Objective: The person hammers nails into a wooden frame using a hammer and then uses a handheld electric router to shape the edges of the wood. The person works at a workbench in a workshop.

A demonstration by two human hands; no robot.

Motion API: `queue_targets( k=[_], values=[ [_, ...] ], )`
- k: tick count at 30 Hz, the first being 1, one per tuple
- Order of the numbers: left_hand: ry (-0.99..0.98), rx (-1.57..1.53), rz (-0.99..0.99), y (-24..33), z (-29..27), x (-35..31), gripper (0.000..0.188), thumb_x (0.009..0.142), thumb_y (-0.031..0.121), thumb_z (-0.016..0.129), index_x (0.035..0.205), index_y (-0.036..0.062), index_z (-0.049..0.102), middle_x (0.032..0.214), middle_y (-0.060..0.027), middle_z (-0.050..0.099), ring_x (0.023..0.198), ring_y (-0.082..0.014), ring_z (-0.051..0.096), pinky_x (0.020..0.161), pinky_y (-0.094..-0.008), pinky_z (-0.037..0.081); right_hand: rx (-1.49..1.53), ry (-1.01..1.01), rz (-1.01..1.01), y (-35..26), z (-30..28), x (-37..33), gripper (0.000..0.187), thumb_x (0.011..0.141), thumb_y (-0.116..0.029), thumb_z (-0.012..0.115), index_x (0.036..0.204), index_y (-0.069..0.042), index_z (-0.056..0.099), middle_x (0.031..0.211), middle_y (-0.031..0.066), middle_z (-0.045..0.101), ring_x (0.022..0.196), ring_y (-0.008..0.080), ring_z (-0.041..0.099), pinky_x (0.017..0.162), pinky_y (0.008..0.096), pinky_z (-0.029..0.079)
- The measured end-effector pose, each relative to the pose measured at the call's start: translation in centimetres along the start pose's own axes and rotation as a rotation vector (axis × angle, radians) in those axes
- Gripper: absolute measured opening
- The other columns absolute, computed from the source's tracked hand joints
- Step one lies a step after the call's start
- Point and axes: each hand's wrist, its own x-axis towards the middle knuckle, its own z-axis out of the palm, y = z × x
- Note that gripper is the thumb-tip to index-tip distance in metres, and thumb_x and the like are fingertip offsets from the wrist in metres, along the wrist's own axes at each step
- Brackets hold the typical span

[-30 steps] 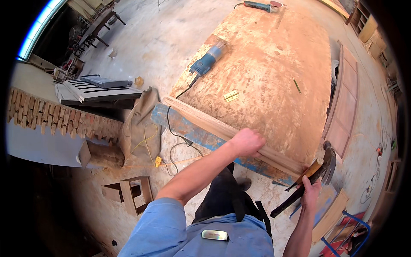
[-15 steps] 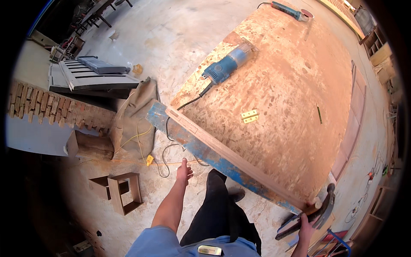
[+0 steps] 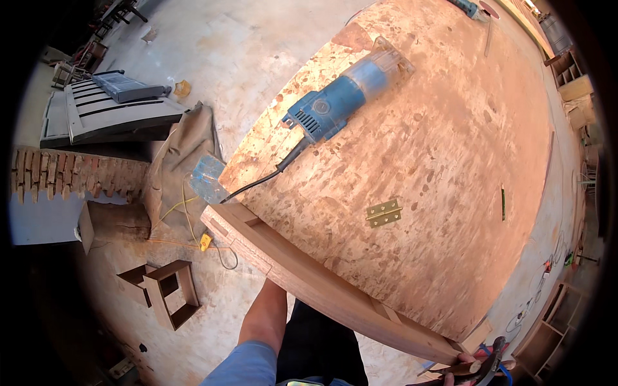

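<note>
A long pale wooden frame (image 3: 302, 283) slants across the near edge of the wooden worktop (image 3: 444, 141), with a shallow recess cut near its left end. My left forearm (image 3: 265, 315) reaches up to this frame; the hand itself is hidden behind the wood. At the frame's right end, my right hand (image 3: 449, 379) is closed round a hammer (image 3: 492, 361) with a wooden handle and dark head. An unfolded brass hinge (image 3: 383, 213) lies on the worktop beyond the frame. Farther off rests a blue corded router (image 3: 341, 100), its cable running toward the frame's left end.
A pencil (image 3: 503, 202) lies toward the right of the worktop, and part of an angle grinder (image 3: 465, 8) shows at the far edge. Left on the floor are a small open wooden box frame (image 3: 172, 293), brown cloth (image 3: 183, 154), a yellow socket (image 3: 205, 242) and grey slatted panels (image 3: 122, 109).
The wooden frame has come nearer and tipped, showing its broad side. My left hand, free with fingers apart before, has gone behind it. The view has moved closer to the worktop.
</note>
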Motion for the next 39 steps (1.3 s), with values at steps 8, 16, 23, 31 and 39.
queue_targets(
  k=[8, 16, 23, 31, 39],
  values=[
    [-0.038, 0.368, 0.0, 3.9, 1.8, -0.8, 0.047, 0.091, 0.033, 0.067, 0.128, 0.0032, 0.062, 0.124, -0.0143, 0.066, 0.11, -0.0341, 0.064, 0.095, -0.0428, 0.053, 0.005, 0.047, -0.188, 1.6, -0.3, -3.3, 0.063, 0.076, 0.0, 0.058, 0.138, 0.001, 0.043, 0.132, 0.0166, 0.053, 0.128, 0.0287, 0.049, 0.115, 0.0418, 0.033],
    [-1.058, 1.875, 1.027, 11.5, 13.0, -29.6, 0.035, 0.08, 0.019, 0.076, 0.113, 0.0065, 0.07, 0.114, -0.013, 0.067, 0.11, -0.0323, 0.062, 0.096, -0.0425, 0.05, 0.173, 0.191, 0.163, -0.9, 1.7, -3.4, 0.043, 0.078, 0.001, 0.068, 0.121, -0.001, 0.06, 0.118, 0.0125, 0.063, 0.115, 0.0243, 0.06, 0.095, 0.0389, 0.05],
    [-1.499, 1.981, 1.727, 3.0, 25.1, -37.5, 0.052, 0.073, 0.032, 0.084, 0.115, 0.009, 0.061, 0.097, -0.0091, 0.065, 0.1, -0.0279, 0.064, 0.085, -0.0423, 0.053, 0.07, 0.148, -0.074, 1.6, 0.3, -2.9, 0.029, 0.079, -0.008, 0.081, 0.101, 0.0, 0.063, 0.085, 0.0091, 0.066, 0.074, 0.0153, 0.061, 0.066, 0.0338, 0.051],
    [-1.595, 2.423, 1.418, 1.0, 26.2, -36.2, 0.038, 0.076, 0.039, 0.08, 0.091, 0.0113, 0.058, 0.086, -0.0063, 0.064, 0.082, -0.0281, 0.069, 0.065, -0.0428, 0.055, 0.531, 0.197, -0.088, 1.0, -5.7, -8.6, 0.026, 0.088, -0.007, 0.067, 0.113, -0.002, 0.063, 0.104, 0.0087, 0.069, 0.077, 0.0101, 0.062, 0.064, 0.0253, 0.053],
    [-1.65, 2.444, 1.342, 1.1, 27.4, -36.7, 0.038, 0.073, 0.036, 0.082, 0.094, 0.0108, 0.063, 0.086, -0.0074, 0.064, 0.082, -0.0307, 0.068, 0.067, -0.0451, 0.055, 0.677, 0.375, 0.023, 3.4, -7.4, -12.4, 0.019, 0.088, -0.008, 0.065, 0.106, -0.002, 0.063, 0.099, 0.0084, 0.068, 0.07, 0.0111, 0.06, 0.063, 0.0261, 0.052]
  ],
)
